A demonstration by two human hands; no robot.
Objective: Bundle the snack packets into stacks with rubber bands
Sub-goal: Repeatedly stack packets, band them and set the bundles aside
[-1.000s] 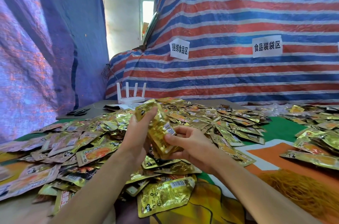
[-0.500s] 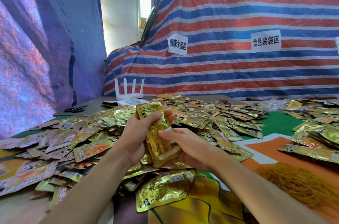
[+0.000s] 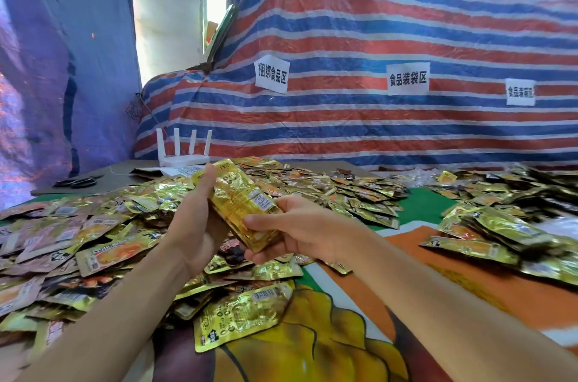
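Checker: Head view, then. Where is the stack of packets [image 3: 247,206]?
Packer: Dead centre, lifted above the table [image 3: 469,303], tilted with its far end up toward 11 o'clock. Gold foil, barcode side up.
Checker: And the fingers?
Packer: The left hand [image 3: 195,225] grips it from 9 o'clock, thumb up along the far edge, fingers wrapped behind. The right hand [image 3: 300,229] comes in from 3 o'clock and pinches the near end, thumb on top, fingers curled beneath.
Checker: Any band round it?
Packer: I cannot tell.
Checker: What lies around?
Packer: Loose packets [image 3: 93,225] are heaped from 9 to 12 o'clock, a second heap [image 3: 500,225] lies at 3 o'clock, and a single packet [image 3: 240,316] lies flat at 6 o'clock. A white router [image 3: 183,156] stands at 11 o'clock, scissors [image 3: 78,183] lie at 10 o'clock, and a striped tarp [image 3: 375,21] with paper labels [image 3: 271,78] hangs behind
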